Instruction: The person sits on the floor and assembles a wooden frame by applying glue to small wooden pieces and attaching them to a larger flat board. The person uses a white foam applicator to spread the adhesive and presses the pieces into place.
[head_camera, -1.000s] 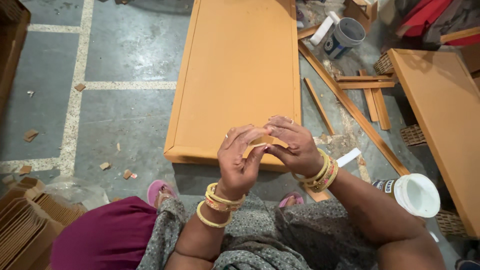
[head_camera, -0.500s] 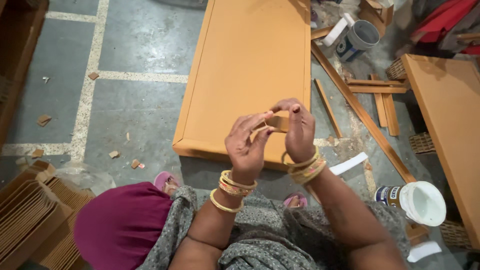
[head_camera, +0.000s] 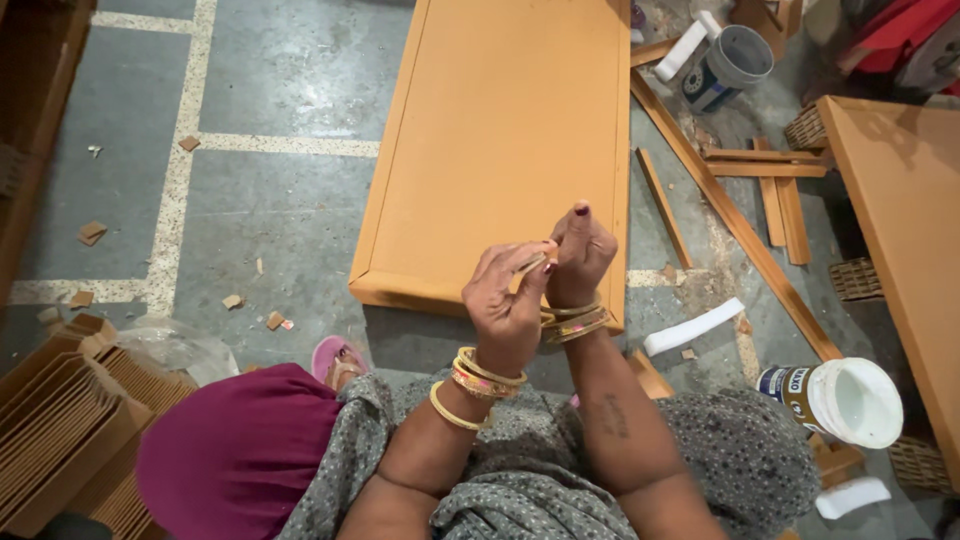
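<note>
My left hand (head_camera: 506, 299) and my right hand (head_camera: 580, 252) are raised together over the near edge of a large orange board (head_camera: 500, 130) that lies flat on the floor. Both pinch a small thin tan piece (head_camera: 532, 262), seen edge-on between the fingertips; its exact shape is hard to tell. Gold bangles ring both wrists. My knees, in grey patterned cloth, and a magenta cloth (head_camera: 235, 450) fill the bottom of the view.
Stacked cardboard pieces (head_camera: 60, 420) lie at the lower left. An open white tub (head_camera: 850, 400) stands at the right, a grey bucket (head_camera: 735, 62) at the top right. Wooden strips (head_camera: 735, 225) and a second orange board (head_camera: 900, 230) lie to the right. Small chips dot the floor.
The small piece has turned from flat and broad between my hands to edge-on. My hands have closed in together, and the view has shifted slightly rightward.
</note>
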